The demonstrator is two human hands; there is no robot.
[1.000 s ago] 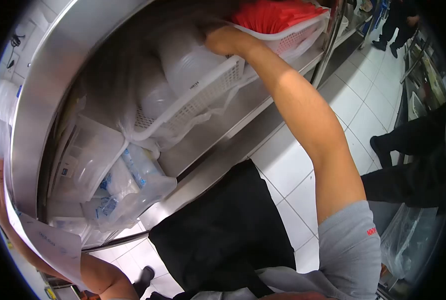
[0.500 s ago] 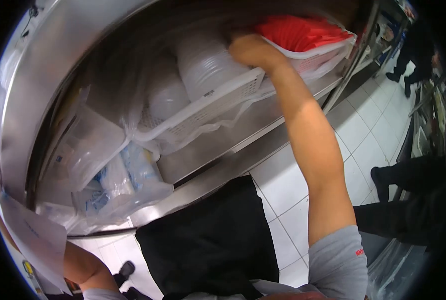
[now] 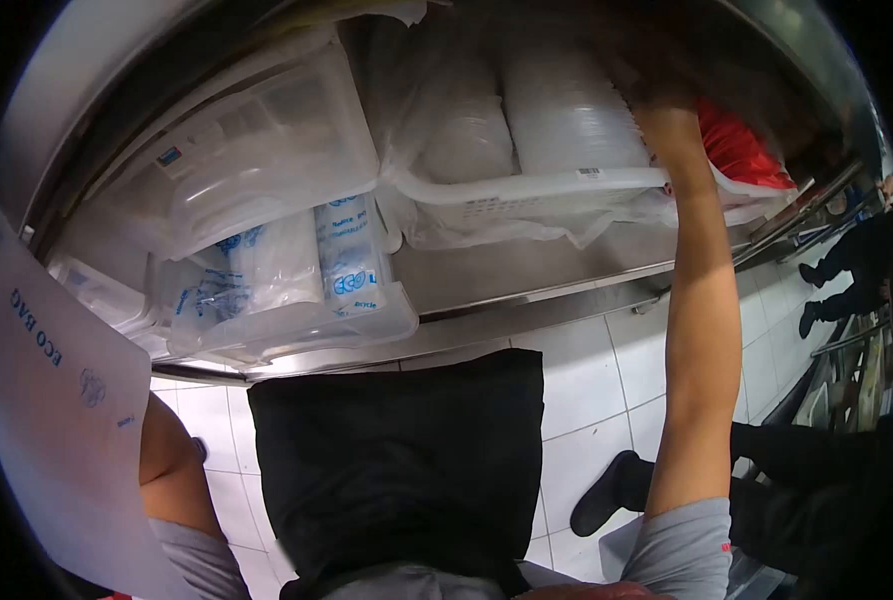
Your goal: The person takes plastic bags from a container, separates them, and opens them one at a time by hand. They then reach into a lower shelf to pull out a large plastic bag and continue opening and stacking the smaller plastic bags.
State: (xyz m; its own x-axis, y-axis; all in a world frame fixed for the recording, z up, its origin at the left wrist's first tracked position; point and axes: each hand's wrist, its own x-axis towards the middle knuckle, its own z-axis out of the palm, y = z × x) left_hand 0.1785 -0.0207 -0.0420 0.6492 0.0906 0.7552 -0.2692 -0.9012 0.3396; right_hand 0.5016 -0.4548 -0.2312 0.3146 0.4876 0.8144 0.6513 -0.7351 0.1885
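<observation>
My right hand (image 3: 666,110) reaches into the shelf at the right end of a white basket (image 3: 526,187), beside stacked clear plastic lids or containers (image 3: 571,120). Its fingers are lost in shadow and blur, so what they hold cannot be made out. Just right of the hand lies red material (image 3: 741,145). On the left side, a translucent bag printed "ECO BAG" (image 3: 56,400) hangs in front of my left arm. My left hand is not visible.
Left on the shelf are a clear plastic bin (image 3: 266,150) and a lower bin with blue-printed packs (image 3: 351,255). The metal shelf edge (image 3: 536,295) runs across. People in dark clothing (image 3: 806,510) stand at the right on the white tiled floor (image 3: 586,375).
The view has turned, so the shelf contents sit further right. My right hand remains deep in the shelf near the stacks and red material. More of the printed bag shows at the left.
</observation>
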